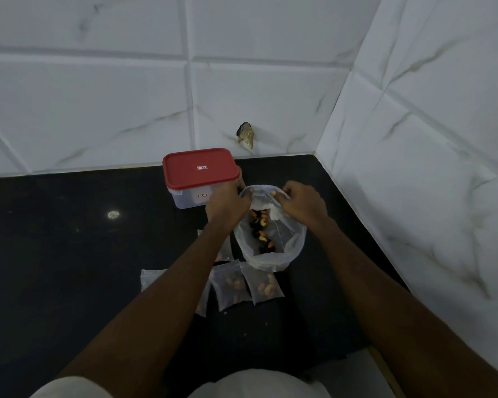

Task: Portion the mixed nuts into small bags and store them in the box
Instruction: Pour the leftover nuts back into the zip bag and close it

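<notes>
While both hands hold the bag's mouth apart, everything depends on that grip. The left hand (227, 202) pinches the rim on its side and the right hand (302, 203) pinches the opposite edge, fingers curled over the thin plastic. The bag (273, 254) is limp and seems to stand on the counter (69, 254) only because it is held up. I'd guess that if either pinch slips, the rim folds and the nuts (260, 228) inside roll out across the dark stone. Small bags (233, 285), already filled, lie just in front of its base, some under the left forearm, so a dragged arm could sweep them aside. The box (190, 196) sits behind the left hand, lid (196, 165) still on, so nothing is stored yet. A sticker (202, 168) marks the lid's middle and a label (202, 195) the box's front; neither is legible from where I stand.
</notes>
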{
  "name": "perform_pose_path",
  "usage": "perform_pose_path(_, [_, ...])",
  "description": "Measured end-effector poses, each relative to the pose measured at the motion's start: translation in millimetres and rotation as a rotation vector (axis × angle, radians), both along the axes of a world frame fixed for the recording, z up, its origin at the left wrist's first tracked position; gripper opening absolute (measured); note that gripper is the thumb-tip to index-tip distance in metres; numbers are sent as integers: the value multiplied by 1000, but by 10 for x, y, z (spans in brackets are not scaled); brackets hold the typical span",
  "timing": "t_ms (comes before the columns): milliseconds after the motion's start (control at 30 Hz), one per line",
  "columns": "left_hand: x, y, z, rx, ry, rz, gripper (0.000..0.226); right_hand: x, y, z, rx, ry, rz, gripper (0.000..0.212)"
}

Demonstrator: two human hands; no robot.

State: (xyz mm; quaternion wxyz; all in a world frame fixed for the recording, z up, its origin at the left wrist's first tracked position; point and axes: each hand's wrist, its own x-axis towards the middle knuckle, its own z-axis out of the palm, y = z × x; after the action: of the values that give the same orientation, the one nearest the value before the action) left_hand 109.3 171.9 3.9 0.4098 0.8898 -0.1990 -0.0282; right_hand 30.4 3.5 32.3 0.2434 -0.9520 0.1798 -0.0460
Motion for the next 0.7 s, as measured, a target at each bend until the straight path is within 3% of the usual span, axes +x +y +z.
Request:
perform_pose_path(100, [-13,65,2,33,-64,-17,21,-50,-107,52,134,64,78,20])
perform_pose_path(167, [-38,77,11,60,-163,-32,19,-86,-151,48,59,55,66,16])
perform_pose_path(267, [-128,32,10,134,-273,-46,22,-99,-91,-3,-77,-118,-74,11])
perform_pose_path(367, [-189,1,20,49,-118,-17,24,-68,-35,-43,-20,-181,-181,11])
perform_pose_path(467, [-186,65,43,-156,66,-60,20,-68,-102,-31,232,-27,-186,28])
perform_pose_path(567, [-183,217,32,-301,275,-35,23,-214,-202,6,511,-27,-197,43])
perform_pose_path(700, [-177,414,-33,-249,508,-24,20,-512,-261,38,662,128,-169,33])
